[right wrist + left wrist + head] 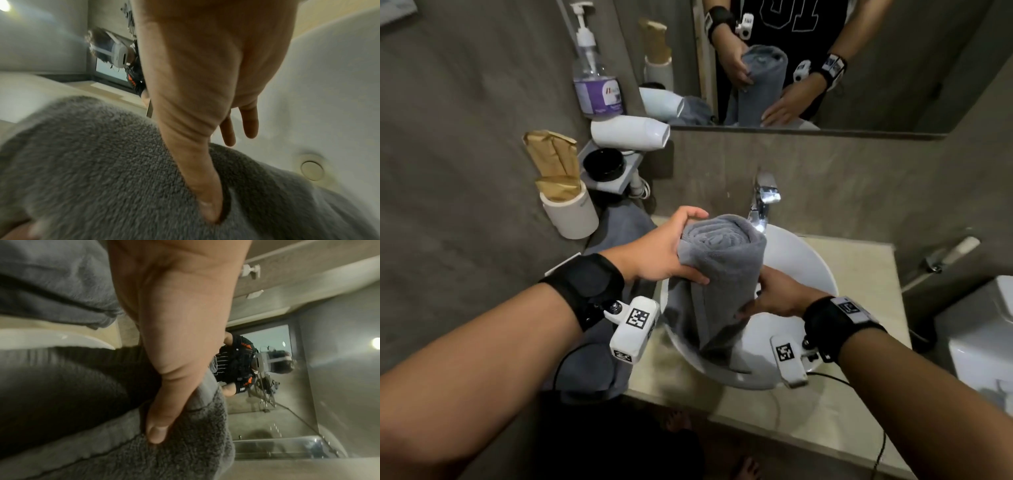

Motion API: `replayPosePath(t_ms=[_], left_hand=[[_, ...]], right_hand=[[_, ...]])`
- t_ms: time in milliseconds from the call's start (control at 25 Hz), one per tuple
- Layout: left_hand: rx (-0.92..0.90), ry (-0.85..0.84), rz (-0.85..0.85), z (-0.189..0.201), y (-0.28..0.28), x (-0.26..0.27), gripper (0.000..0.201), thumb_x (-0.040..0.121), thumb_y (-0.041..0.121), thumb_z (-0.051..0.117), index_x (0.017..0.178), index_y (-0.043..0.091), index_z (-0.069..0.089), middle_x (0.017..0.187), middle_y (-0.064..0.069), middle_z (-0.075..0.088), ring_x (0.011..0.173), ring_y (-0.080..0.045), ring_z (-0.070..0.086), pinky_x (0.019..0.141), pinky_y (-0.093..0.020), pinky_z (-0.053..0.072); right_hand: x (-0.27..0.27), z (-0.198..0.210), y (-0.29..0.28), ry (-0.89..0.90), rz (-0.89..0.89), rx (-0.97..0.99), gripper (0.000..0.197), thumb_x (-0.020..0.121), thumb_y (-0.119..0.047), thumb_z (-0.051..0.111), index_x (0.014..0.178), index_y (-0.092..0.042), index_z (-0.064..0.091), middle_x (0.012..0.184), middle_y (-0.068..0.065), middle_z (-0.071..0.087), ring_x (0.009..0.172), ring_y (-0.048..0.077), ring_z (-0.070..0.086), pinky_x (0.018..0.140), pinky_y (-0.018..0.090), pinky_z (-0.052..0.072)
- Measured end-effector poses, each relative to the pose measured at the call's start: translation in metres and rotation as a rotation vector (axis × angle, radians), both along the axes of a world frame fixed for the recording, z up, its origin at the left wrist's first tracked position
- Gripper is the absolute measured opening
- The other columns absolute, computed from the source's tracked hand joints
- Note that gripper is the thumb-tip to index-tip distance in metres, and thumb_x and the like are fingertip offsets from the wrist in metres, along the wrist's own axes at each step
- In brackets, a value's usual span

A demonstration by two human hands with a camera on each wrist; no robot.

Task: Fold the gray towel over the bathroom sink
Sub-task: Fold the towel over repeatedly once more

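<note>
The gray towel (722, 260) is rolled into a thick tube and stands tilted over the white bowl sink (804, 260), its lower end down inside the bowl. My left hand (664, 253) grips the roll's upper end, thumb in front and fingers curled over the far side. In the left wrist view the thumb (160, 418) presses into the towel (185, 447). My right hand (777, 294) holds the roll lower down on its right side. In the right wrist view its thumb (205, 186) digs into the towel (102, 162), and two fingers (249, 123) point straight out behind it.
The chrome faucet (763, 198) rises just behind the roll. Another gray cloth (592, 370) lies on the counter at left. A cup of paper packets (570, 212), a black jar (604, 164), a hair dryer (630, 132) and a soap bottle (595, 78) crowd the back left. The drain (311, 170) is uncovered.
</note>
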State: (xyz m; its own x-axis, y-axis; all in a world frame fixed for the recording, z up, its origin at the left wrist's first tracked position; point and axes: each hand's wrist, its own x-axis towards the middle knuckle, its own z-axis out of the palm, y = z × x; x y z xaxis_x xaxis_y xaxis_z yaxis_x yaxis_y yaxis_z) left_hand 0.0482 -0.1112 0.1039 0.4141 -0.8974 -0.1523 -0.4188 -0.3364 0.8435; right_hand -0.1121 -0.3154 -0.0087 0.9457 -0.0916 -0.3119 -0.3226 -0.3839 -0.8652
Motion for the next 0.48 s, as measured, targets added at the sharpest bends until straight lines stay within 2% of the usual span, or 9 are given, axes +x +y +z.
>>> replayPosePath(t_ms=[40, 120, 200, 240, 320, 400, 480], left_hand=[[0.023, -0.005, -0.025, 0.0, 0.0, 0.007, 0.114, 0.06, 0.002, 0.094, 0.147, 0.008, 0.02, 0.142, -0.007, 0.049, 0.132, -0.016, 0.052, 0.109, -0.033, 0.045], [0.074, -0.011, -0.085, -0.001, 0.002, 0.021, 0.127, 0.06, 0.004, 0.094, 0.155, 0.011, 0.01, 0.146, 0.001, 0.047, 0.133, -0.009, 0.05, 0.111, -0.025, 0.042], [0.099, -0.018, -0.113, -0.005, 0.004, 0.034, 0.137, 0.06, 0.009, 0.095, 0.158, 0.014, -0.001, 0.145, 0.011, 0.048, 0.132, -0.002, 0.05, 0.108, -0.017, 0.04], [0.097, -0.01, -0.089, -0.008, 0.006, 0.041, 0.14, 0.06, 0.012, 0.095, 0.159, 0.016, -0.004, 0.144, 0.012, 0.05, 0.131, -0.002, 0.051, 0.107, -0.018, 0.042], [0.081, -0.029, 0.048, -0.016, 0.009, 0.051, 0.141, 0.059, 0.021, 0.096, 0.159, 0.024, -0.003, 0.14, 0.009, 0.054, 0.127, -0.007, 0.057, 0.106, -0.031, 0.048], [0.054, -0.109, 0.276, -0.026, 0.013, 0.056, 0.133, 0.058, 0.034, 0.095, 0.158, 0.029, 0.008, 0.133, 0.007, 0.055, 0.121, -0.012, 0.059, 0.101, -0.039, 0.052], [0.017, -0.173, 0.504, -0.04, 0.02, 0.054, 0.112, 0.063, 0.039, 0.092, 0.15, 0.027, 0.023, 0.125, 0.006, 0.054, 0.11, -0.013, 0.06, 0.093, -0.031, 0.053]], right_hand=[[0.009, -0.002, 0.001, 0.002, 0.023, 0.02, 0.071, 0.054, -0.024, 0.097, 0.112, -0.043, 0.061, 0.108, -0.021, 0.069, 0.099, -0.009, 0.062, 0.074, 0.008, 0.051], [0.018, -0.007, 0.004, 0.011, 0.039, 0.062, 0.072, 0.051, -0.026, 0.099, 0.113, -0.037, 0.065, 0.109, -0.017, 0.072, 0.102, -0.003, 0.065, 0.081, 0.017, 0.056], [0.023, -0.012, 0.01, 0.005, 0.039, 0.116, 0.071, 0.052, -0.027, 0.099, 0.114, -0.034, 0.066, 0.112, -0.016, 0.073, 0.104, 0.002, 0.067, 0.083, 0.02, 0.057], [0.025, -0.015, 0.013, 0.0, 0.021, 0.143, 0.071, 0.053, -0.028, 0.099, 0.116, -0.034, 0.065, 0.113, -0.015, 0.073, 0.106, 0.004, 0.067, 0.083, 0.021, 0.057], [0.027, -0.018, 0.021, -0.029, -0.035, 0.176, 0.077, 0.055, -0.034, 0.097, 0.123, -0.034, 0.06, 0.117, -0.016, 0.07, 0.108, 0.004, 0.065, 0.084, 0.023, 0.057], [0.029, -0.019, 0.029, -0.086, -0.125, 0.184, 0.074, 0.061, -0.039, 0.094, 0.124, -0.038, 0.056, 0.116, -0.022, 0.068, 0.105, -0.002, 0.064, 0.079, 0.017, 0.056], [0.036, -0.018, 0.034, -0.126, -0.207, 0.21, 0.059, 0.068, -0.04, 0.091, 0.116, -0.047, 0.057, 0.112, -0.024, 0.069, 0.101, -0.004, 0.066, 0.073, 0.014, 0.055]])
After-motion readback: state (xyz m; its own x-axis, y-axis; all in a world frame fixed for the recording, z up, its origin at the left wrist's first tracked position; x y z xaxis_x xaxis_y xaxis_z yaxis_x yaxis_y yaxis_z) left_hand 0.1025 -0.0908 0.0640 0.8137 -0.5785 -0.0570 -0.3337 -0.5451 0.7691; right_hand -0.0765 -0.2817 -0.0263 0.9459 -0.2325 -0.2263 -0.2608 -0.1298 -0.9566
